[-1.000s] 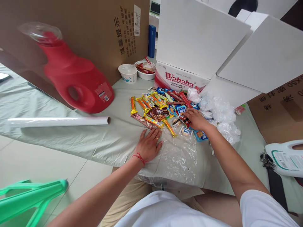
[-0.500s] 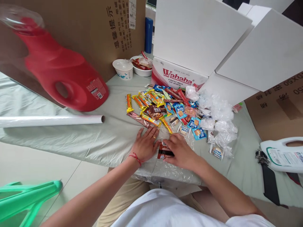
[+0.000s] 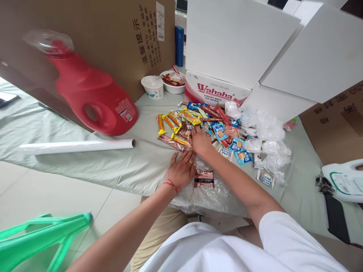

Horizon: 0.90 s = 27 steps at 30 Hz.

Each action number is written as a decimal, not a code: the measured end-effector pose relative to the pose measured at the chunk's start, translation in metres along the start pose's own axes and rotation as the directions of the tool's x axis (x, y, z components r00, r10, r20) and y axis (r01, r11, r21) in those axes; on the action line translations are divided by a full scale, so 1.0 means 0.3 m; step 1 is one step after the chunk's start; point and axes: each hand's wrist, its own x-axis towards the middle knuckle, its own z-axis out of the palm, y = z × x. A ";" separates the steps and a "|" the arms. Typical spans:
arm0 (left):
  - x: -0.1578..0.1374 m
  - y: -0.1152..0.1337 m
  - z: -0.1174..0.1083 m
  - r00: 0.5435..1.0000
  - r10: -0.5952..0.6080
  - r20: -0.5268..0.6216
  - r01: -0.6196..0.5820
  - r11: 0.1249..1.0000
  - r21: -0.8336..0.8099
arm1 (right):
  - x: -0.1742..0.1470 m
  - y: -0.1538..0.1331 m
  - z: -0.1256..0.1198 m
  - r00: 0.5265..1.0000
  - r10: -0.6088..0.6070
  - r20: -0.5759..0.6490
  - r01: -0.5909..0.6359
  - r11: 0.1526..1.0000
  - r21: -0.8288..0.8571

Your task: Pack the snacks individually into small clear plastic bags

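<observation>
My left hand [image 3: 181, 168] lies flat on clear plastic wrap, its fingers spread towards a long brown-pink wrapped bar [image 3: 170, 142]. A red-brown snack packet [image 3: 204, 178] rests on the plastic sheet [image 3: 224, 196], just right of that hand. Reaching past it, my right hand [image 3: 200, 141] has its fingers and thumb closed at a brown snack packet [image 3: 186, 129] in the pile; the fingers partly cover it. Around it are yellow wrapped bars [image 3: 172, 121], blue biscuit packets [image 3: 219, 131] and red wrapped sticks [image 3: 222, 114].
Crumpled clear bags [image 3: 269, 128] lie right of the pile. Behind stand a Wahaha carton [image 3: 217, 90], a paper cup [image 3: 153, 87] and a bowl [image 3: 173, 87]. A red jug [image 3: 96, 94] and white roll [image 3: 82, 146] are left; a white bottle [image 3: 344, 183] is right.
My right hand has let go of the red-brown packet on the plastic and moved forward to the brown packet in the pile. My left hand stays flat. The view has shifted slightly.
</observation>
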 end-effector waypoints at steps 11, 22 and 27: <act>-0.002 0.004 -0.002 0.999 -0.035 -0.001 0.035 0.999 0.005 | 0.072 0.016 0.018 1.000 -0.006 0.026 0.007 0.999 -0.038; -0.003 0.003 0.001 1.000 -0.028 -0.013 0.028 1.000 0.009 | 0.031 0.101 -0.062 0.993 -0.091 -0.069 0.093 0.995 0.024; -0.005 0.005 -0.001 0.999 -0.005 -0.035 0.005 1.000 -0.004 | -0.240 0.218 -0.114 0.979 -0.079 -0.188 0.132 0.947 0.293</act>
